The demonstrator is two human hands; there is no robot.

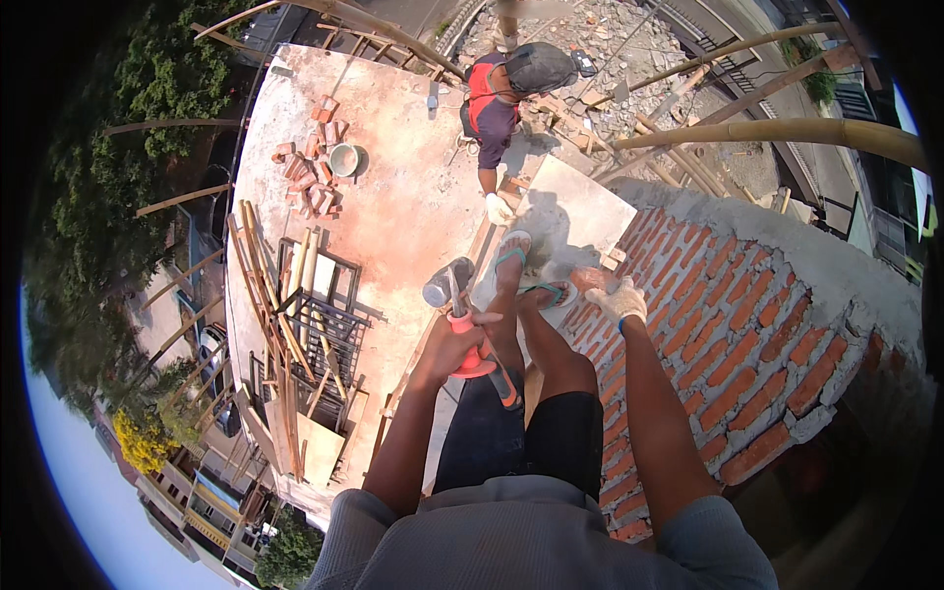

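My bare left hand (454, 346) is closed around a chisel with a red hand guard (476, 361), its metal tip pointing away from me. Held alongside it is a hammer (507, 389) with an orange and black handle; a grey rounded head shows beyond my fist. My right hand (623, 299), in a pale work glove, grips a reddish brick (593, 279) at the wall's far end. Below that arm runs the brick wall (728, 344), its red bricks set in grey mortar. My sandalled feet stand beside the brick, on a dusty grey surface.
Ahead, a person (492, 113) in a red and dark shirt bends down, one gloved hand near a pale board (580, 202). Loose bricks (310, 172) surround a bucket (344, 159). Timber and metal frames (305, 334) lie left. Bamboo poles (787, 136) cross at right; rubble lies beyond.
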